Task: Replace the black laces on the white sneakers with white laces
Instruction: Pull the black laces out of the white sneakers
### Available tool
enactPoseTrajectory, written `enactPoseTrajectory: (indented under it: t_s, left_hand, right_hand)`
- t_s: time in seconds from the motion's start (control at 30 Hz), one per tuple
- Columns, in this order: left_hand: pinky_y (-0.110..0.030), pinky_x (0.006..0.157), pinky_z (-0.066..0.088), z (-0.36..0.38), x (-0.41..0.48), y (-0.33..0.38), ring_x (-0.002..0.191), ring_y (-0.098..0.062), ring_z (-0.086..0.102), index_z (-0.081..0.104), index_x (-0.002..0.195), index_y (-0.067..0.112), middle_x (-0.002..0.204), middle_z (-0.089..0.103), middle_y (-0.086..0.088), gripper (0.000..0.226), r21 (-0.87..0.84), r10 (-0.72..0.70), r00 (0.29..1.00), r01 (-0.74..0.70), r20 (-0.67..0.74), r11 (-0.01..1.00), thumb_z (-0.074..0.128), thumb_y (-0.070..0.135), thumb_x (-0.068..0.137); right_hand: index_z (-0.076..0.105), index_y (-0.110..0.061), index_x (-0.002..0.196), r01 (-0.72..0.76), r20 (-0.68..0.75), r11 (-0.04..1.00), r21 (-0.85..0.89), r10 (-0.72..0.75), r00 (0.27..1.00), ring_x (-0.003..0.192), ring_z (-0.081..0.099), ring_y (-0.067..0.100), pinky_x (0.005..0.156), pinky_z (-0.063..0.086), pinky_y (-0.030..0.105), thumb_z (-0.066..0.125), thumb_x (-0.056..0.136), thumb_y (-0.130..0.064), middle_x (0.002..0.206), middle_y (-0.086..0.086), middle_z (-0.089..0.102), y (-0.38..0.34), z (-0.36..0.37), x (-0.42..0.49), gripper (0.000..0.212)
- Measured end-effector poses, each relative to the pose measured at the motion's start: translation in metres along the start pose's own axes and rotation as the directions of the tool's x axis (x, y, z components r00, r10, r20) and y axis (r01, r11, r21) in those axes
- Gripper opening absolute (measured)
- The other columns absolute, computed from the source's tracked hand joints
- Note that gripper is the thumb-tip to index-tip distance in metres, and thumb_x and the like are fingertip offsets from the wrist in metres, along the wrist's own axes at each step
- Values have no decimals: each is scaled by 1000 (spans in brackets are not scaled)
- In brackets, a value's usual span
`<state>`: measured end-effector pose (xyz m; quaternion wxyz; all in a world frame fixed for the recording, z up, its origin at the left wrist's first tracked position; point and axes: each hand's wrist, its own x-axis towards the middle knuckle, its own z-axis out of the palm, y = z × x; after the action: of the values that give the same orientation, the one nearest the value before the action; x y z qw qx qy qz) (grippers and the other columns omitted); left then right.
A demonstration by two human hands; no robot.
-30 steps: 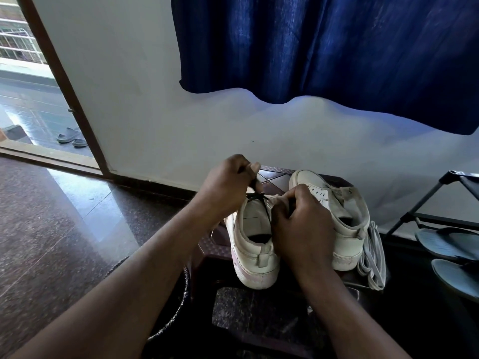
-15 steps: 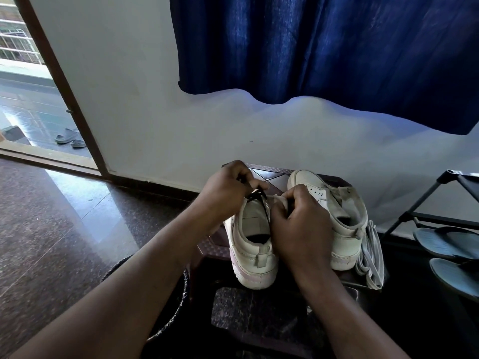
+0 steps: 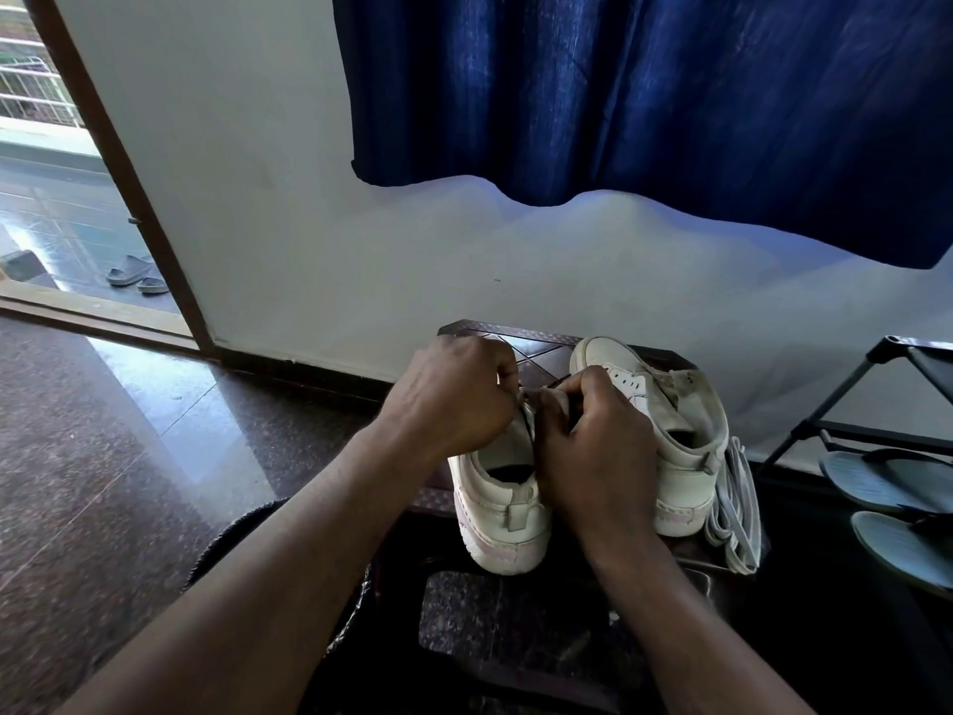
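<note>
Left white leather sneaker (image 3: pixel 497 513), on dark patterned counter (image 3: pixel 541 343): thin black lace (image 3: pixel 527 423) pinched by both hands, left hand (image 3: pixel 456 399) and right hand (image 3: pixel 593 456), now drawn closer together than a second ago; unlacing proceeding. Bundled white laces (image 3: pixel 737 508) beside right sneaker (image 3: pixel 665 436), unused.

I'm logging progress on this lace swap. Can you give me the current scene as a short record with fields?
surface: dark patterned stool
left sneaker: white leather sneaker, black lace partly in
right sneaker: white leather sneaker, no lace visible
left hand: pinching at the left sneaker's eyelets
right hand: gripping the same spot
new laces: bundle of white flat laces, beside right sneaker
stage: removing black lace
</note>
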<state>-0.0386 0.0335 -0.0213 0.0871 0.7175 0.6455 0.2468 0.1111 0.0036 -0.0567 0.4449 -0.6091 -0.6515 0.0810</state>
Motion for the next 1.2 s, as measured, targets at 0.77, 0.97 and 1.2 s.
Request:
enactPoseTrajectory:
  t_s: [0.77,0.97,1.2]
  left_hand:
    - [-21,73,35,-4,3,-28,94,-20,60,73,97,24,97,56,7,22,-238,-58,998,57,1,970,59,7,93]
    - [-44,101,44,-6,-5,-28,118,-23,48,71,92,34,110,65,17,49,-59,-2,990,-6,-138,998,43,74,88]
    - [-36,77,56,-10,-23,-9,90,-26,67,72,94,28,90,74,1,20,-29,-5,997,3,-80,1000,63,39,82]
  right_hand:
    - [62,-24,97,27,-34,999,-23,-28,999,76,67,24,65,51,38,65,88,-16,85,-5,72,-5,-2,0,13]
    - [63,-25,84,-12,83,999,-41,16,996,71,64,18,68,53,37,71,87,-34,70,-10,64,-14,-11,8,12]
    - [66,-29,103,113,291,993,-26,-100,952,97,65,18,83,52,37,70,84,-15,95,-13,71,-23,-4,26,23]
